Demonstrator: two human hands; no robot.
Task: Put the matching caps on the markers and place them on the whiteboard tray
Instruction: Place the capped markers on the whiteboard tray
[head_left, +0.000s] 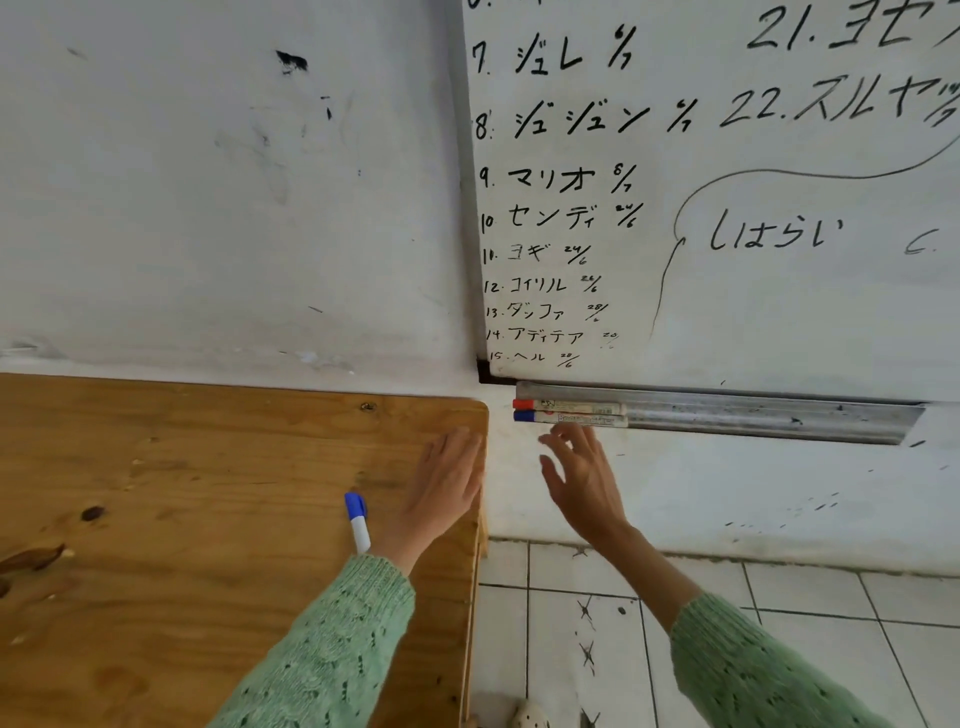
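Two capped markers lie side by side at the left end of the metal whiteboard tray (753, 415): a red-capped marker (569, 406) behind and a blue-capped marker (571, 417) in front. My right hand (582, 478) hovers just below them, fingers spread, holding nothing. A third marker with a blue cap (357, 522) lies on the wooden table (182, 493), partly hidden under my left wrist. My left hand (447, 483) rests flat and open near the table's right edge.
The whiteboard (727, 208) with black handwriting hangs above the tray. A white wall is on the left, and a white tiled floor (675, 649) lies below to the right of the table.
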